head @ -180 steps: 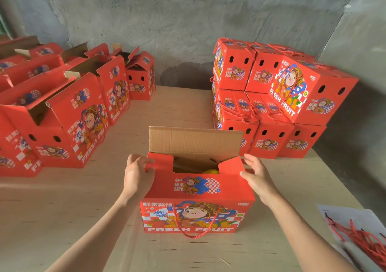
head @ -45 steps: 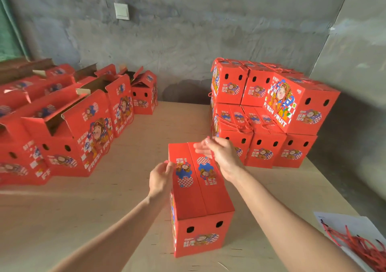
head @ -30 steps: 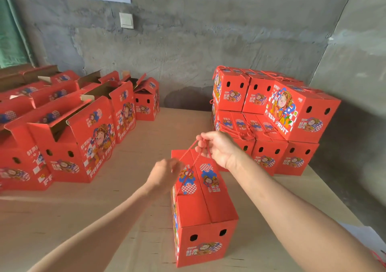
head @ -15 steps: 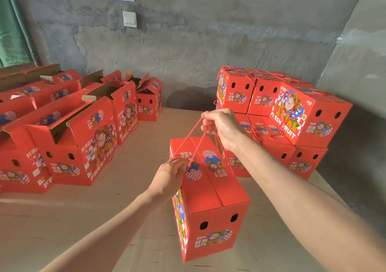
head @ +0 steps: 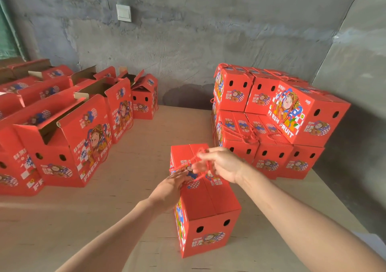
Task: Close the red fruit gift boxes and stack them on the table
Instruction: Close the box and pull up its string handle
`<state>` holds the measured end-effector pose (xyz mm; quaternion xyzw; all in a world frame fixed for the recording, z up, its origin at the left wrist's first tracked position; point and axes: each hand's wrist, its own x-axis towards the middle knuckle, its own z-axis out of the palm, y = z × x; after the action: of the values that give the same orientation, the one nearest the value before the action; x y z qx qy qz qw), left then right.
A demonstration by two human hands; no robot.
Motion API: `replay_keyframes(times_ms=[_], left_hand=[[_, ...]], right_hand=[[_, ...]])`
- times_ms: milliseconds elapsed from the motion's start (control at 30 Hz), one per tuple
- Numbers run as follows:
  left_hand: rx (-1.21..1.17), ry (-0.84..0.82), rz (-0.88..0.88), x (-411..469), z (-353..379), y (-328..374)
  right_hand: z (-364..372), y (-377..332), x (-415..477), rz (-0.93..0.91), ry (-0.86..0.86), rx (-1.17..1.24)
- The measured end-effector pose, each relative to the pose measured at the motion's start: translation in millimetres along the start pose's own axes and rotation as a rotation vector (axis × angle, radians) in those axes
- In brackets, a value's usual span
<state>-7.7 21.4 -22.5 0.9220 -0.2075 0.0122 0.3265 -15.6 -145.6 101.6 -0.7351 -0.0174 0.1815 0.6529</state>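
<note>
Box (head: 208,200) closed on table (head: 125,188), right hand (head: 224,164) at cord (head: 177,167)

I see one closed box (head: 206,204) at lower centre, standing on the table (head: 83,219). Open boxes (head: 62,138) crowd the left of the frame. A two-layer stack (head: 269,125) sits at right, behind it, against the wall (head: 208,41).

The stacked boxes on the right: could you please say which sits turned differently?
The upper box at the right end: set askew, it shows its long FRESH FRUIT face; the rest show holed ends.
</note>
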Motion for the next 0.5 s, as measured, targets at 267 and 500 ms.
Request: replay_keyframes(times_ms=[267, 500], left_hand=[[-0.303, 0.214, 0.006, -23, 8, 26], [-0.398, 0.157, 0.28, -9, -38, 81]], right_hand=[[-2, -56, 18, -0.054, 0.384, -0.059], [-20, -127, 11, -0.253, 0.501, -0.177]])
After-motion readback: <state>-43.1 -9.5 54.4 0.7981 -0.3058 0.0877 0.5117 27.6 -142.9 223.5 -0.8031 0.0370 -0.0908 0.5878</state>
